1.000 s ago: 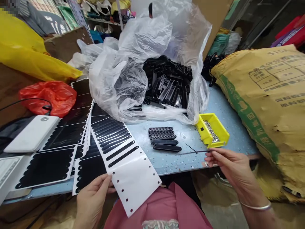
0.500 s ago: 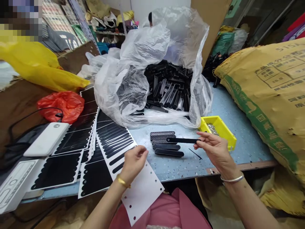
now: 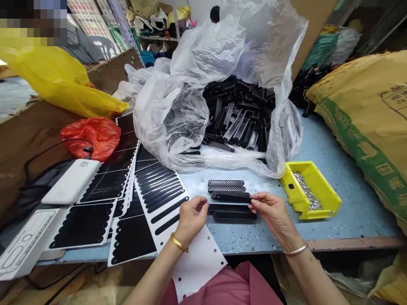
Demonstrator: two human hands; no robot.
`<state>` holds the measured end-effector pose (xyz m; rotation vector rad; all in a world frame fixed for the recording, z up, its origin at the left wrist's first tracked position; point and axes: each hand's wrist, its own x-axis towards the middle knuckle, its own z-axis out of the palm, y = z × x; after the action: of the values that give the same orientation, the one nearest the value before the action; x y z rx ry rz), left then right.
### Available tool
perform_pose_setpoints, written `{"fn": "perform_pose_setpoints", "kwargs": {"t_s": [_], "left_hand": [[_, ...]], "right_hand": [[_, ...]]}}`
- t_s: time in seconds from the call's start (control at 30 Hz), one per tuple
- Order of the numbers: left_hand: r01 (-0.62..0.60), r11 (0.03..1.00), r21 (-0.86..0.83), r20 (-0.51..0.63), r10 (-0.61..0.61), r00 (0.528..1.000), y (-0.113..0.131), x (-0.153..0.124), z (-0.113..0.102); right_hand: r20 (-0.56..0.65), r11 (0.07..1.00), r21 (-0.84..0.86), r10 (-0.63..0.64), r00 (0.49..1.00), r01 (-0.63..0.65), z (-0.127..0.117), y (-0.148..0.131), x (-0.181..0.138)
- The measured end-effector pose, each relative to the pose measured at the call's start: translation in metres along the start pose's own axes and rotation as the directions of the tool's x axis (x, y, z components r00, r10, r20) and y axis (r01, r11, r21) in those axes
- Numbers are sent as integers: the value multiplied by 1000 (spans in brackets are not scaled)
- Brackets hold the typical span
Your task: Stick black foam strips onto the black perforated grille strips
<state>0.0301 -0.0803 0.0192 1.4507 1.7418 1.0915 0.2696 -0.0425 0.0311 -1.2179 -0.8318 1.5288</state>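
My left hand and my right hand face each other over the near part of the table, thumb and forefinger pinched on both. Stretched between their fingertips is a thin black adhesive strip, seen nearly edge-on. It lies over or just above smooth black bars; whether it touches them I cannot tell. One smooth black bar shows in front. Just behind sit several patterned black bars in a row. Beside and under my left forearm lies a white sheet bearing black strips.
A yellow bin of small metal pieces stands right. Behind, a clear plastic bag gapes around many black bars. More black sticker sheets, a white power bank and a red bag lie left. A big yellow sack leans right.
My right hand has brought the strip down and left, and its other end now meets my left fingers. My left hand has moved right, off the sheet's black strips. The view has shifted slightly.
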Motion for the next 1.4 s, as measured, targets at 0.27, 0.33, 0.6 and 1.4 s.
{"fn": "perform_pose_setpoints", "kwargs": {"t_s": [0.27,0.33,0.6,1.4], "left_hand": [[-23,1000,-11,-4,23,1000,-7,18,15],[-39,999,21,-8,39,999,-8,18,17],[-66,997,51,-17,67,998,-8,18,21],[-69,996,51,-11,70,998,-10,19,21]], "right_hand": [[37,987,-147,-56,998,61,6,-6,11],[41,985,-160,-58,997,64,8,-6,13],[45,977,-201,-65,997,73,9,-9,17],[26,955,-279,-102,994,105,10,-5,20]]}}
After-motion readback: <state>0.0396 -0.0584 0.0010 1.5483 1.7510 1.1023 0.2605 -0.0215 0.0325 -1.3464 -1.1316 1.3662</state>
